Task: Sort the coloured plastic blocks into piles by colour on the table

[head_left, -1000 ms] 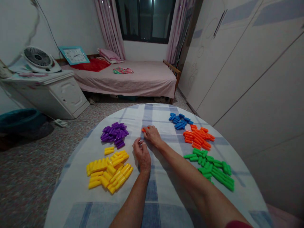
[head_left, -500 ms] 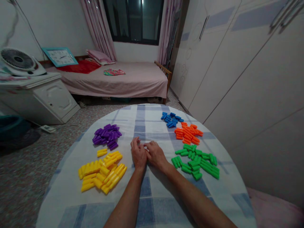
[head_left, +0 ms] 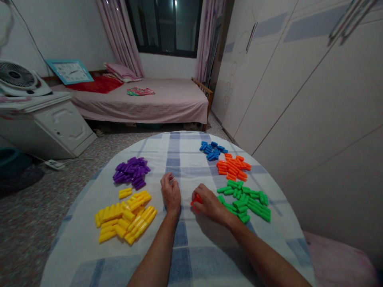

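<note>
My right hand (head_left: 207,203) rests on the cloth at the table's middle, its fingers closed around red plastic pieces (head_left: 196,202). The fingers partly cover them, so I cannot tell how many there are. To its left, my left hand (head_left: 171,194) lies on its side, fingers loosely curled and a little apart, with nothing seen in it. Green plastic pieces (head_left: 259,208) spread just right of my right hand. Beyond those are a pile of orange pieces (head_left: 235,166) and a pile of blue pieces (head_left: 212,150). Yellow pieces (head_left: 125,217) and purple pieces (head_left: 131,171) lie left of my left hand.
A checked cloth (head_left: 149,267) covers the round table. Past its far edge stands a bed (head_left: 167,99). A white cabinet (head_left: 64,125) with a fan (head_left: 18,77) is at left, and tall wardrobe doors (head_left: 299,99) line the right.
My hands have come apart: the right has moved to the right, and red pieces now show in its fingers. The left stays nearly in place. The whole view has shifted slightly.
</note>
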Demonstrator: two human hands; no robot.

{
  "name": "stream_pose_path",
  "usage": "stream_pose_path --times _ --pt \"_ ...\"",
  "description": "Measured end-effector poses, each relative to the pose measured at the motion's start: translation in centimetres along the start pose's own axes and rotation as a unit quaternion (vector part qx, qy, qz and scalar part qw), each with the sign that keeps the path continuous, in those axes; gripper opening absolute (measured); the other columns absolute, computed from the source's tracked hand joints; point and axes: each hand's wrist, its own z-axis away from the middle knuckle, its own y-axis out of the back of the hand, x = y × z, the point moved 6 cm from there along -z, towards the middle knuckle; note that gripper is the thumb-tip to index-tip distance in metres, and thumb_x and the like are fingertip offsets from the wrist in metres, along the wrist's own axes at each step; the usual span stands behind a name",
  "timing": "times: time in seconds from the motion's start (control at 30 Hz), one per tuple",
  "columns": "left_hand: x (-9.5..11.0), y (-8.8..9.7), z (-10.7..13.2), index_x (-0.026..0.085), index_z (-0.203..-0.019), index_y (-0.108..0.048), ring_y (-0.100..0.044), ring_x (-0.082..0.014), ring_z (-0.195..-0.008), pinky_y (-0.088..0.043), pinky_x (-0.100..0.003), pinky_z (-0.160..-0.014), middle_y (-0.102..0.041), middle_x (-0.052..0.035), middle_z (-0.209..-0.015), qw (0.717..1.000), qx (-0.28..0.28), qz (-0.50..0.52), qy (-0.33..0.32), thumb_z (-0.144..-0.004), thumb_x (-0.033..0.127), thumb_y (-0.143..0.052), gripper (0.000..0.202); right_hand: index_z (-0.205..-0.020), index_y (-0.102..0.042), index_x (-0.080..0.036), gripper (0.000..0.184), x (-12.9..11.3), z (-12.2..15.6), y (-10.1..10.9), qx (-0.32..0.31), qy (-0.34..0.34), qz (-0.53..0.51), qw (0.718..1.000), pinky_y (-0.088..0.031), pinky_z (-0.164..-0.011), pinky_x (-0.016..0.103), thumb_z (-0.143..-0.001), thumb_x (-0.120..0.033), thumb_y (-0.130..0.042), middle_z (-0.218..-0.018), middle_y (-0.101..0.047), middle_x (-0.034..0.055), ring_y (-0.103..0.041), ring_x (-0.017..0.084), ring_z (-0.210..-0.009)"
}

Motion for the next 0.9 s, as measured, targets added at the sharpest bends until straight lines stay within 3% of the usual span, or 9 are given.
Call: stream_pose_path --times 0.07,0.17,0.27,0.4,0.57,0.77,0.9 --pt "0.1 -0.1 -0.1 0.019 -0.107 -0.058 -0.058 -0.0178 -0.1 -0.05 -0.032 -0.087 -0.056 -0.0091 -0.112 1.0 0.002 -0.01 -0.018 -0.08 0.016 -0.046 0.03 -0.086 -0.059 -0.019 0.013 2.3 0.2 4.1 0.107 -0.019 0.007 0.994 -0.044 -0.082 0.028 -0.079 -0.011 -0.051 -0.091 -0.056 0.0038 -0.055 0.016 -0.087" --pt "0.3 -0.2 -0.1 0.02 -0.102 -0.061 -0.058 -0.019 -0.104 -0.048 -0.035 -0.094 -0.056 -0.0089 -0.112 0.999 0.002 -0.026 -0.045 -0.078 0.016 -0.047 0.027 -0.091 -0.059 -0.018 0.015 7.5 0.7 10.7 0.3 -0.102 0.067 0.946 -0.043 -0.091 0.037 -0.08 -0.02 -0.048 -0.095 -0.059 0.0089 -0.054 0.023 -0.095" --pt "0.6 -0.3 0.1 0.021 -0.097 -0.063 -0.056 -0.0208 -0.111 -0.044 -0.037 -0.1 -0.056 -0.0088 -0.113 0.997 0.0 -0.041 -0.066 -0.078 0.015 -0.047 0.025 -0.095 -0.06 -0.017 0.024 12.1 0.6 13.9 0.341 -0.138 0.119 0.922 -0.041 -0.095 0.041 -0.075 -0.019 -0.046 -0.1 -0.059 0.0117 -0.054 0.025 -0.1" --pt "1.1 -0.4 0.6 0.021 -0.096 -0.064 -0.054 -0.022 -0.115 -0.045 -0.038 -0.1 -0.055 -0.0093 -0.116 0.994 -0.022 -0.055 -0.093 -0.079 0.014 -0.046 0.026 -0.102 -0.061 -0.015 0.032 15.4 0.0 13.8 0.307 -0.146 0.158 0.927 -0.042 -0.095 0.039 -0.076 -0.018 -0.043 -0.107 -0.058 0.0128 -0.054 0.024 -0.102" --pt "1.9 -1.2 1.2 0.019 -0.094 -0.065 -0.056 -0.0238 -0.112 -0.05 -0.04 -0.093 -0.056 -0.0111 -0.114 0.986 -0.078 -0.086 -0.119 -0.077 0.012 -0.046 0.027 -0.109 -0.061 -0.013 0.036 16.4 1.0 13.5 0.302 -0.137 0.161 0.93 -0.039 -0.1 0.04 -0.081 -0.027 -0.044 -0.113 -0.059 0.0147 -0.051 0.024 -0.109" --pt "4.3 -1.9 1.3 0.018 -0.09 -0.066 -0.059 -0.0208 -0.102 -0.056 -0.032 -0.076 -0.058 -0.0099 -0.108 0.984 -0.129 -0.075 -0.093 -0.074 0.014 -0.051 0.022 -0.111 -0.062 -0.013 0.046 19.4 7.7 14.9 0.392 -0.219 0.119 0.885 -0.039 -0.097 0.041 -0.087 -0.04 -0.034 -0.113 -0.06 0.016 -0.051 0.026 -0.107" --pt "6.8 -0.5 0.5 0.017 -0.087 -0.065 -0.061 -0.0189 -0.088 -0.055 -0.032 -0.073 -0.061 -0.0084 -0.095 0.986 -0.125 -0.083 -0.078 -0.073 0.014 -0.052 0.02 -0.116 -0.062 -0.011 0.054 22.2 12.6 14.3 0.391 -0.292 0.112 0.865 -0.038 -0.098 0.043 -0.085 -0.043 -0.031 -0.116 -0.058 0.0184 -0.05 0.028 -0.111"
